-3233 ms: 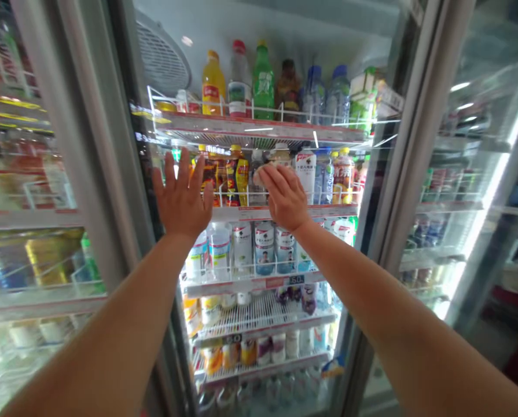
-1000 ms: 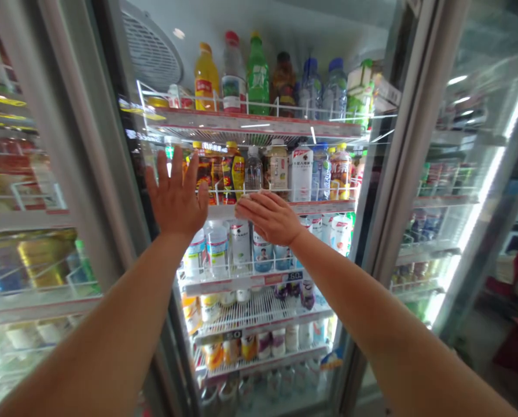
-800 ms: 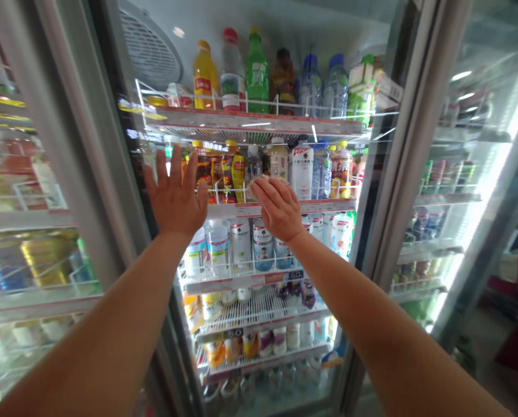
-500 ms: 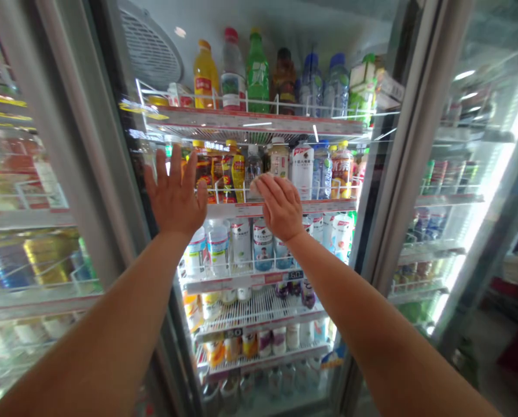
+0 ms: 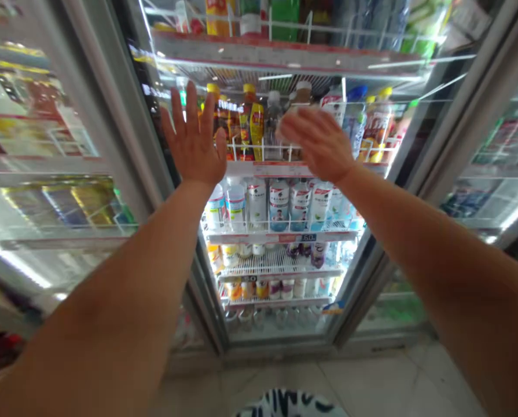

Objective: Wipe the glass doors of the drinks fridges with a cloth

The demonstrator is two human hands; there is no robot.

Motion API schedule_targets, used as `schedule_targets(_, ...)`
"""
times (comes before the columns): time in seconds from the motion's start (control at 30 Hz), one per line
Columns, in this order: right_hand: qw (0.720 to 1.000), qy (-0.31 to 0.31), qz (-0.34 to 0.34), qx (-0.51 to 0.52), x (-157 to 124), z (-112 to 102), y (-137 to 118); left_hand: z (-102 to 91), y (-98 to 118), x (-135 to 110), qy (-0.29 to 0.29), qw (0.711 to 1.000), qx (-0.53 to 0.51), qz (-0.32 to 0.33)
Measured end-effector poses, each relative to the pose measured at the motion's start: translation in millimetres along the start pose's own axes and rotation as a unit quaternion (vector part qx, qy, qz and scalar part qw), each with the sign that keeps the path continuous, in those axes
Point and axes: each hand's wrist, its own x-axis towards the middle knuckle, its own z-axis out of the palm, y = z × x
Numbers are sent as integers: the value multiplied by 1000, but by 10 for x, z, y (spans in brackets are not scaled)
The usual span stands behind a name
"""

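My left hand (image 5: 198,142) is flat against the glass door of a drinks fridge, fingers spread and nothing in them. Further right, my right hand (image 5: 322,142) is at the same glass, smeared by motion, its fingers pressed together. Something pale shows at its fingertips, too blurred to name. Behind the glass near my left hand stand dark bottles with yellow caps (image 5: 250,121). A clear bottle (image 5: 274,124) is just left of my right hand. White-and-blue labelled bottles (image 5: 278,202) line the shelf below both hands.
Metal door frames (image 5: 111,110) flank the glass, with more stocked fridge doors on either side. Wire-railed shelves (image 5: 280,269) hold cups and bottles lower down. Pale floor tiles (image 5: 371,376) and a black-and-white patterned item (image 5: 291,402) are at the bottom.
My view has tilted downward, bringing the floor into sight. My right hand has moved right, away from my left hand, its fingers now pointing more to the left. My left hand stays spread.
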Motion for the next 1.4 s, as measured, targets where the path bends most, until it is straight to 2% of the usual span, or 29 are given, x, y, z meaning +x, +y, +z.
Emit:
schedule_targets(0.1, 975, 103, 178, -82, 10, -61, 28, 55, -22, 16, 7, 1000, 19, -2)
schedule_targets(0.17, 959, 125, 230, -107, -29, -52, -61, 95, -45, 32, 24, 998, 64, 17)
schedule_targets(0.23, 973, 84, 194, -90, -80, -38, -155, 115, -61, 41, 41, 993, 99, 39)
schedule_targets(0.3, 996, -5, 81, -42, -123, -31, -202, 106, -59, 41, 50, 992, 106, 42)
schedule_targets(0.37, 995, -90, -34, -5, -152, -30, -205, 76, -43, 31, 36, 994, 99, 32)
schedule_targets(0.43, 990, -121, -72, 3, -174, -29, -198, 47, -26, 18, 15, 996, 90, 25)
schedule_targets(0.47, 992, -111, -54, -2, -186, -27, -201, 38, -21, 13, 8, 996, 88, 24)
schedule_targets(0.53, 997, -53, 37, -29, -216, -20, -218, 39, -21, 13, 2, 996, 92, 20)
schedule_targets(0.6, 988, 8, 136, -72, -252, -5, -234, 61, -30, 28, -7, 994, 106, 7)
schedule_targets(0.63, 982, 23, 160, -93, -271, 6, -235, 75, -35, 40, -21, 994, 110, -5)
schedule_targets(0.7, 983, 17, 139, -116, -309, 33, -215, 100, -40, 64, -57, 991, 117, -35)
schedule_targets(0.8, 994, -36, 12, -100, -357, 76, -158, 104, -29, 81, -104, 985, 127, -62)
schedule_targets(0.87, 994, -43, -26, -92, -380, 99, -126, 79, -9, 83, -116, 984, 119, -67)
schedule_targets(1.0, 990, 50, 49, -122, -402, 120, -104, 18, 37, 84, -129, 983, 100, -83)
schedule_targets(1.07, 988, 68, 63, -127, -407, 119, -107, 9, 47, 83, -133, 981, 108, -89)
schedule_targets(1.2, 997, -16, -42, -59, -412, 122, -105, 43, 21, 78, -132, 981, 134, -56)
schedule_targets(1.23, 997, -26, -50, -49, -414, 128, -99, 56, 8, 78, -127, 981, 141, -48)
schedule_targets(1.3, 998, 4, -14, -63, -419, 145, -83, 79, -16, 80, -121, 980, 155, -40)
schedule_targets(1.4, 982, 109, 102, -112, -425, 156, -74, 97, -40, 86, -125, 975, 180, -40)
